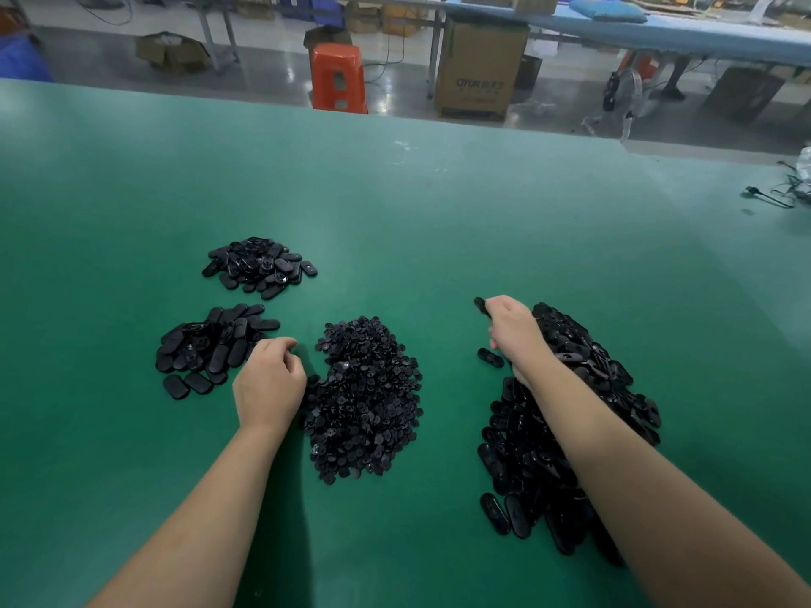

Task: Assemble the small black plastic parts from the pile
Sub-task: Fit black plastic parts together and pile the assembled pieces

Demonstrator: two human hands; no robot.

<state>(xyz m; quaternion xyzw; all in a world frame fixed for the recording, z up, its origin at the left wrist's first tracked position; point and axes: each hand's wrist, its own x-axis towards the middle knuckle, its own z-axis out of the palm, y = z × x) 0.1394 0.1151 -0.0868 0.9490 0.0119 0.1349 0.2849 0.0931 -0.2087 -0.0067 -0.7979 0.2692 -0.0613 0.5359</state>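
On the green table (pixel 395 204) lie several heaps of small black plastic parts. A centre pile of small round pieces (pixel 366 401) sits between my arms. A big pile of oval shells (pixel 575 414) lies at the right, partly under my right forearm. Two smaller piles of oval parts lie at the left, a near pile (pixel 210 344) and a far pile (pixel 259 266). My right hand (pixel 511 331) grips a black oval part (pixel 480 305) above the table. My left hand (pixel 271 381) is curled at the centre pile's left edge; whether it holds a piece is hidden.
A loose oval shell (pixel 490 357) lies just left of the right pile. Cables (pixel 776 195) lie at the table's far right edge. Beyond the table stand an orange stool (pixel 338 76), a cardboard box (pixel 480 68) and another workbench (pixel 658 32).
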